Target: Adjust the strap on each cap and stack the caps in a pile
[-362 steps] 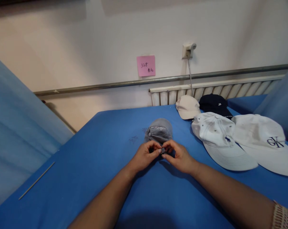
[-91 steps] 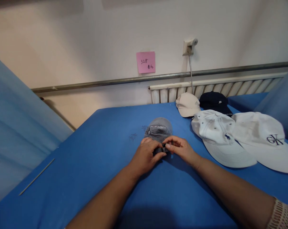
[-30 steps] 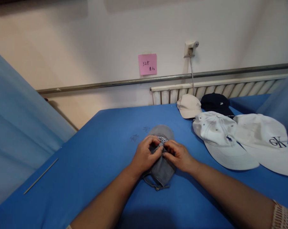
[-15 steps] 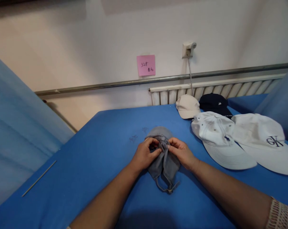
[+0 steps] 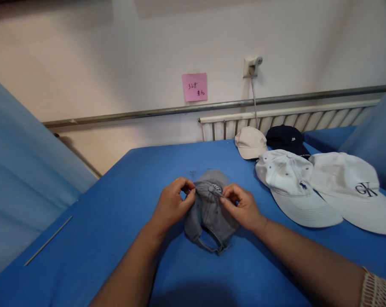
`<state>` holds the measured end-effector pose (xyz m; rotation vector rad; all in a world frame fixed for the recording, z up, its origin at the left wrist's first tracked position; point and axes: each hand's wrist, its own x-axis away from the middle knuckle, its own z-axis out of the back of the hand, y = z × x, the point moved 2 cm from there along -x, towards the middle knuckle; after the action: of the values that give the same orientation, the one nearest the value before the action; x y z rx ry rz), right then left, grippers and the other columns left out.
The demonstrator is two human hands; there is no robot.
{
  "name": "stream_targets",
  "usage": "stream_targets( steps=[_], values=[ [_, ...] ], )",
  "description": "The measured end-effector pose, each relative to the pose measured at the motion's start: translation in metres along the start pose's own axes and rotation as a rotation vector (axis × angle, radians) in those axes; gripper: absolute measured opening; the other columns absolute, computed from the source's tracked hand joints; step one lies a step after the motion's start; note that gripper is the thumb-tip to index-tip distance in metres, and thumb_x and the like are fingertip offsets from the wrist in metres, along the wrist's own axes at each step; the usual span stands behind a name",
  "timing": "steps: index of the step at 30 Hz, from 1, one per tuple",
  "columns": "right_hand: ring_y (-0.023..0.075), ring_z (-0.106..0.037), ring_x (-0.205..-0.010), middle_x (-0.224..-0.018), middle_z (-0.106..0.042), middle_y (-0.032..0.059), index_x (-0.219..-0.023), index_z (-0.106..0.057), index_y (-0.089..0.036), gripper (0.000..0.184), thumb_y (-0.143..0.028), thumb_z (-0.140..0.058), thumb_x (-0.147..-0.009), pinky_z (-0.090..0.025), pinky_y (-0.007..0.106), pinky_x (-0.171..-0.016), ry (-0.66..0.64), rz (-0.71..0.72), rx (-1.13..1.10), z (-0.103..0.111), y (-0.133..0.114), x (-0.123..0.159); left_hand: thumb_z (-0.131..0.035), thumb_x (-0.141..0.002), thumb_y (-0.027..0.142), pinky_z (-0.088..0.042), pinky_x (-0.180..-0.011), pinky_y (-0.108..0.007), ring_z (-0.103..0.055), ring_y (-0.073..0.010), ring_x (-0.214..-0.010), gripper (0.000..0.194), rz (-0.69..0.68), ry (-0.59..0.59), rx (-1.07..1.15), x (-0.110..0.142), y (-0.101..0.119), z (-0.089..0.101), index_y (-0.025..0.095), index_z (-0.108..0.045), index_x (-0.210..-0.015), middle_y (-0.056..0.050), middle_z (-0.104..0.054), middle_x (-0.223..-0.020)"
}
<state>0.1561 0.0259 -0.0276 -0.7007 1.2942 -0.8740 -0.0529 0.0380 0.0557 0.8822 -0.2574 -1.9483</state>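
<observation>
A grey baseball cap point(image 5: 211, 213) lies on the blue-covered table, its brim pointing away from me and its adjustable back strap toward me. Thumb and fingers of my left hand point(image 5: 174, 202) pinch the cloth on the left side of the crown. On the other side, my right hand point(image 5: 242, 205) pinches a fold of the crown near the top button. Part of a light-coloured print shows at the front of the crown, between the hands. The right fingertips and the brim's far side are partly hidden.
To the right sit a beige cap point(image 5: 251, 143), a dark navy cap point(image 5: 285, 138), a white cap with a horse logo point(image 5: 289, 175) and a white lettered cap point(image 5: 346, 175). A thin stick point(image 5: 49, 240) lies on the blue cover point(image 5: 116, 200) at left. Behind runs a radiator point(image 5: 292, 117).
My left hand has moved left, pulling the cap's crown wider. The bunched folds have spread, and the print and top button now show more. My right hand still pinches the cloth.
</observation>
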Motion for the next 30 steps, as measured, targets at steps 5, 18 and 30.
stream_targets(
  steps=[5, 18, 30],
  values=[
    [0.0130, -0.053, -0.068, -0.081, -0.060, 0.0009, -0.079, -0.055, -0.021, 0.006, -0.018, -0.059, -0.082, -0.044, 0.025, -0.062, -0.077, 0.098, 0.137, -0.003, -0.006, 0.003, -0.062, -0.079, 0.023, -0.049, -0.079, -0.033, -0.062, -0.0189, -0.087, 0.024, -0.092, -0.085, 0.002, 0.001, 0.009, -0.008, 0.019, -0.062, -0.103, -0.005, -0.067, -0.096],
    [0.0131, -0.059, -0.071, -0.084, -0.063, 0.0008, -0.093, -0.069, -0.020, 0.013, -0.024, -0.062, -0.081, -0.048, 0.025, -0.065, -0.257, -0.115, -0.025, -0.004, 0.015, -0.004, -0.058, -0.081, 0.013, -0.048, -0.083, -0.033, -0.061, -0.0187, -0.093, 0.023, -0.151, -0.261, 0.040, 0.006, 0.011, -0.024, 0.024, -0.064, -0.101, -0.003, -0.067, -0.099],
    [0.0187, -0.057, -0.077, -0.086, -0.062, 0.0048, -0.091, -0.060, -0.020, 0.025, -0.004, -0.052, -0.075, -0.045, 0.030, -0.069, -0.413, 0.118, 0.625, -0.017, 0.015, 0.006, -0.061, -0.080, 0.011, -0.049, -0.085, -0.034, -0.062, -0.0179, -0.094, 0.020, -0.159, -0.230, 0.120, 0.008, 0.004, -0.042, 0.022, -0.064, -0.096, -0.003, -0.067, -0.098]
  ],
)
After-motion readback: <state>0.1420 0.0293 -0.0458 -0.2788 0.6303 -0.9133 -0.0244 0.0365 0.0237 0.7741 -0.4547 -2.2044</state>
